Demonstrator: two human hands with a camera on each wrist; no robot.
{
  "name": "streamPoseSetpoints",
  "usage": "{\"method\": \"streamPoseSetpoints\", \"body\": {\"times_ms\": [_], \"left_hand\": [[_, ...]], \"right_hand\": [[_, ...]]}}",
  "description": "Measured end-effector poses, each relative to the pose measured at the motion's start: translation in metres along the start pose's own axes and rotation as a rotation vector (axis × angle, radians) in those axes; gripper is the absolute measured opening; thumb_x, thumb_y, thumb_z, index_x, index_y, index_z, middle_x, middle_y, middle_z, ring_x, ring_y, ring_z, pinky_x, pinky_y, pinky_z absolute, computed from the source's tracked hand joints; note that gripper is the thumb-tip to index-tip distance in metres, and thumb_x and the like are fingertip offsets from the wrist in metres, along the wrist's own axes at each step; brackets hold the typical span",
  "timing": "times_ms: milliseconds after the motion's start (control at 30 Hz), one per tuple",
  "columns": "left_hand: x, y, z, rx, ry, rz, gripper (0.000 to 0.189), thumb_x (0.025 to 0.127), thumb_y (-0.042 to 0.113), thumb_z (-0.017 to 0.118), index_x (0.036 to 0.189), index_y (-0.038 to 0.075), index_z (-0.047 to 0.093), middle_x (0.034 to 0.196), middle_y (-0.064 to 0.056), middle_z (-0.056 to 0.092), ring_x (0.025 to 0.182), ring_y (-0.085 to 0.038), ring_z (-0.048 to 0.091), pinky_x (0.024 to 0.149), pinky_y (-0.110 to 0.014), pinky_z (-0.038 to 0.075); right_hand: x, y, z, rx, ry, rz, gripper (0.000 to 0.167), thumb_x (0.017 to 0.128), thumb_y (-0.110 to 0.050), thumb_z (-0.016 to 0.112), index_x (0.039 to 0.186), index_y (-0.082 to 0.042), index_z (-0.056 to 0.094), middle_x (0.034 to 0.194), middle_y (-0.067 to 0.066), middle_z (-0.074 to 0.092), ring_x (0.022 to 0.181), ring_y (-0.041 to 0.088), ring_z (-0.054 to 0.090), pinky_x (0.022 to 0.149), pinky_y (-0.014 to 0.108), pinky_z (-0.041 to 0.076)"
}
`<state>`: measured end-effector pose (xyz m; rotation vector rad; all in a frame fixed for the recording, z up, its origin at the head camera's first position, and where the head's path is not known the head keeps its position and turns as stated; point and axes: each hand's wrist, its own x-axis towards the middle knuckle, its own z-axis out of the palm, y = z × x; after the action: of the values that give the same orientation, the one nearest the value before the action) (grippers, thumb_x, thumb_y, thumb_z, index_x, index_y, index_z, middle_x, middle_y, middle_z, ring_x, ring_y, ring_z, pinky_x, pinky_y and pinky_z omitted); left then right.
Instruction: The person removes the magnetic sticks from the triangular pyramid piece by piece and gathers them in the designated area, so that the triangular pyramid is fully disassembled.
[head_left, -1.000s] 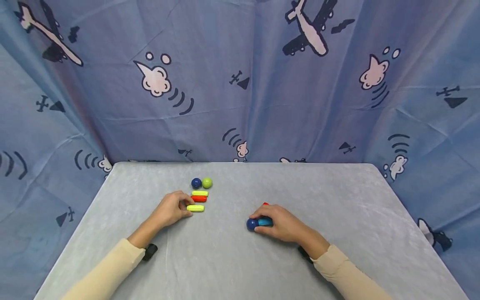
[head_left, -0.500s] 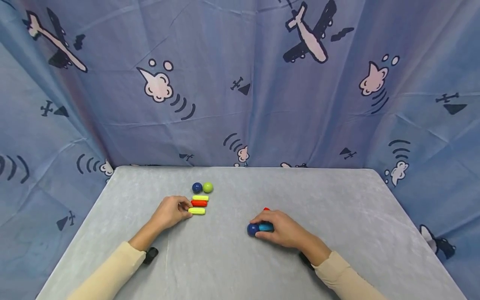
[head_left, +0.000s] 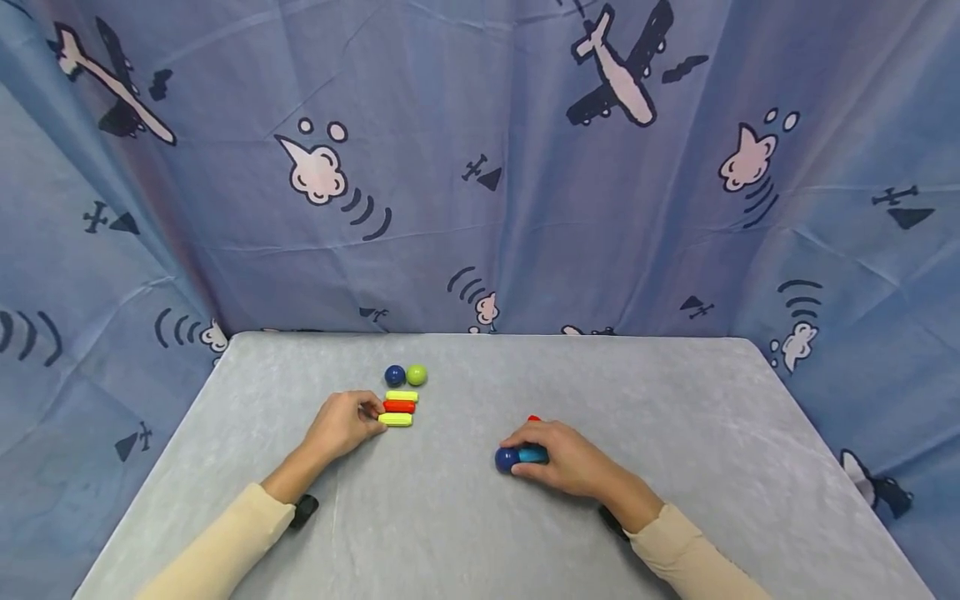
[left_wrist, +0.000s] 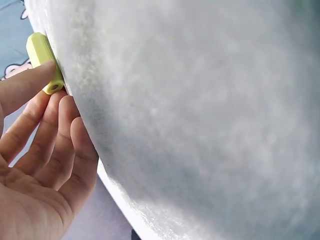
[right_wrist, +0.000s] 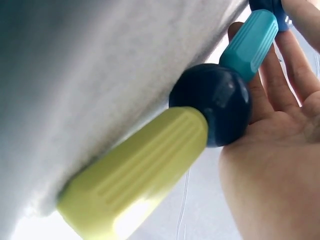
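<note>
Blue ball (head_left: 506,460) with teal stick (head_left: 532,455) pinched by fingers of right hand (head_left: 562,460) over tabletop (head_left: 442,517); likely slick, best gripped across its middle. Farther, yellow stick (head_left: 397,420) pinched at one end by left hand (head_left: 343,427), near red stick (head_left: 400,407); presumably light, stiff

A blue curtain (head_left: 420,75) is hung behind the table (head_left: 675,400) and down both sides of it. Soft folds are seen in the cloth. A plane (head_left: 621,79) is printed near the top, right of the middle, and another plane (head_left: 116,87) is shown at the top left. White clouds are dotted about, like the big cloud (head_left: 318,177) with two white spots (head_left: 337,132) above it and black curved lines (head_left: 366,208) beside it. A small black triangle (head_left: 490,178) is printed near the middle. The table is colored pale gray, its far corners are rounded, and the bottom of the curtain is hidden behind its far edge.
</note>
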<state>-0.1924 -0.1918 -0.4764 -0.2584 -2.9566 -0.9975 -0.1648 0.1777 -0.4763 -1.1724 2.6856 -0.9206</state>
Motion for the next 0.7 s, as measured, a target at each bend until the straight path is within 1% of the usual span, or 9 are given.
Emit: {"method": "streamPoseSetpoints", "body": {"times_ms": [300, 500, 700], "left_hand": [[0.0005, 0.001, 0.0008, 0.018, 0.012, -0.016, 0.016, 0.076, 0.014, 0.085, 0.087, 0.014, 0.074, 0.081, 0.002, 0.071, 0.069, -0.009, 0.059, 0.068, -0.03, 0.049], [-0.0015, 0.0024, 0.0013, 0.012, 0.022, -0.03, 0.016, 0.076, 0.014, 0.085, 0.088, 0.013, 0.074, 0.083, 0.001, 0.072, 0.071, -0.009, 0.062, 0.069, -0.031, 0.051], [-0.0019, 0.0023, 0.001, 0.013, 0.04, -0.023, 0.017, 0.076, 0.013, 0.084, 0.09, 0.012, 0.075, 0.084, 0.0, 0.073, 0.069, -0.008, 0.062, 0.068, -0.031, 0.051]], "right_hand": [[0.0013, -0.0013, -0.001, -0.013, -0.007, 0.013, 0.031, 0.088, -0.027, 0.076, 0.118, -0.019, 0.071, 0.115, -0.005, 0.072, 0.105, 0.012, 0.067, 0.093, 0.037, 0.054], [0.001, -0.0022, -0.0013, -0.02, -0.004, 0.01, 0.031, 0.088, -0.026, 0.077, 0.117, -0.019, 0.071, 0.114, -0.004, 0.072, 0.105, 0.013, 0.067, 0.093, 0.037, 0.054], [0.0019, -0.0029, -0.0021, -0.005, -0.014, 0.023, 0.032, 0.088, -0.027, 0.076, 0.118, -0.019, 0.071, 0.115, -0.004, 0.072, 0.105, 0.013, 0.067, 0.093, 0.037, 0.054]]}}
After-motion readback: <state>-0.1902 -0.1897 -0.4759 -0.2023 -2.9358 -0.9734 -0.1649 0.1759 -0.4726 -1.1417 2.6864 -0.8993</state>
